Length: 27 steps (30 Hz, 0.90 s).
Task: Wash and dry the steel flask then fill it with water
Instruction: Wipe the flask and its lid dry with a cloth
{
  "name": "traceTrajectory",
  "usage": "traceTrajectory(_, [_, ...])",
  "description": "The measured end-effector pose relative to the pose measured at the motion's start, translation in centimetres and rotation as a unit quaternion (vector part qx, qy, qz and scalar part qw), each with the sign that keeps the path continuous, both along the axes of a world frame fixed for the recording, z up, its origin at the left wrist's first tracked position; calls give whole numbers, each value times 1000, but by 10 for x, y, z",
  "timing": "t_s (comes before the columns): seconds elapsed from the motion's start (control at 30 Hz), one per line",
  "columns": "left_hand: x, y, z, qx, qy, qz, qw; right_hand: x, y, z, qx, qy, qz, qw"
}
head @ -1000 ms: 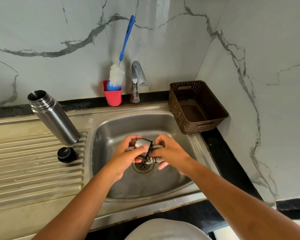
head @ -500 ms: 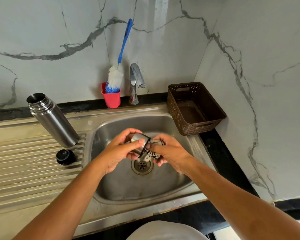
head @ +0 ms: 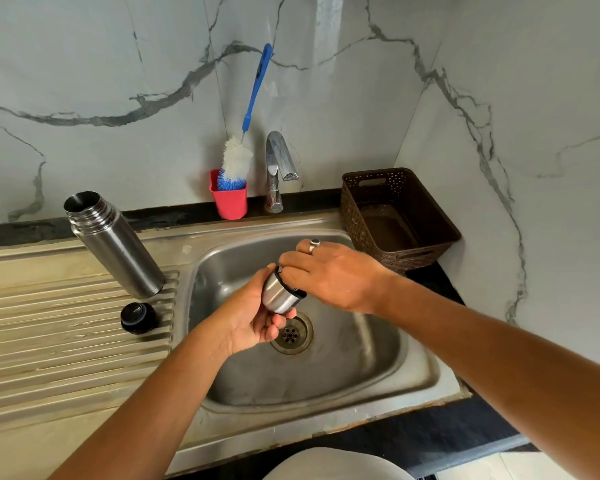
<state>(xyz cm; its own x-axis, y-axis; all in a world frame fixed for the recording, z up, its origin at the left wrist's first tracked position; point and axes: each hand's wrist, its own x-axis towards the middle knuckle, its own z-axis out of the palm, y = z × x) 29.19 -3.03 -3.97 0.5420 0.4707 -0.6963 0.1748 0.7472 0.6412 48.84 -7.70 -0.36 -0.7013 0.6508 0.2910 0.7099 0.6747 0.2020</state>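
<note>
The flask (head: 115, 249) stands open-mouthed at the left on the draining board (head: 49, 341), tilted in the wide view, with its black stopper (head: 138, 317) just beside its base. Behind the sink (head: 413, 372), a red cup (head: 229, 199) holds a bottle brush (head: 238, 157), and the tap (head: 278, 168) next to it shows no stream. Over the basin, above the drain (head: 290, 335), the left hand (head: 250, 320) holds the steel cap (head: 278, 296), with the fingers curled under and round its side and the mouth turned toward the right. The right hand (head: 333, 275), a ring on one finger, lies knuckles up with its fingers bent down over the cap's dark rim; whether they grip the rim or something small there cannot be told. A brown basket (head: 400, 216) sits at the far right. The step in hand looks like cleaning the cap, early in the task, with the flask body apparently not yet washed. To do it well, the left hand should keep a firm hold so the wet steel does not slip into the basin, while the right works round the whole rim and inside, then rinses under the tap
</note>
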Motion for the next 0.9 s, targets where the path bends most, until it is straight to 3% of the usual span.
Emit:
traceTrajectory(0.13, [3,-3,-1,19,19,-5,1000,2,1,0,-10,-4,12,1000])
traceTrajectory(0.2, [6,-4,-5,66,34,15,997,-2,-3,-6,-55,75,-54,994])
traceTrajectory(0.3, [7,-6,-14,172,68,28,982,-8,-11,-22,-160,217,-175,947])
traceTrajectory(0.37, [5,-7,-21,259,86,24,962,-9,-18,-30,-245,308,-258,882])
traceTrajectory(0.43, [4,-10,-25,338,108,16,935,-11,-25,-32,-340,407,-325,783])
traceTrajectory(0.53, [5,-15,-23,425,107,-4,899,-15,-35,-32,-487,527,-371,590])
traceTrajectory(0.63, [4,-16,-20,442,63,-10,895,-13,-41,-28,-588,609,-356,397])
traceTrajectory(0.7, [1,-12,-19,453,35,-10,891,-7,-44,-23,-624,636,-336,306])
traceTrajectory(0.8, [-5,-3,-17,469,11,-13,883,5,-48,-17,-627,668,-317,243])
traceTrajectory(0.9, [-12,4,-15,442,-1,-15,897,15,-49,-15,-597,687,-315,270])
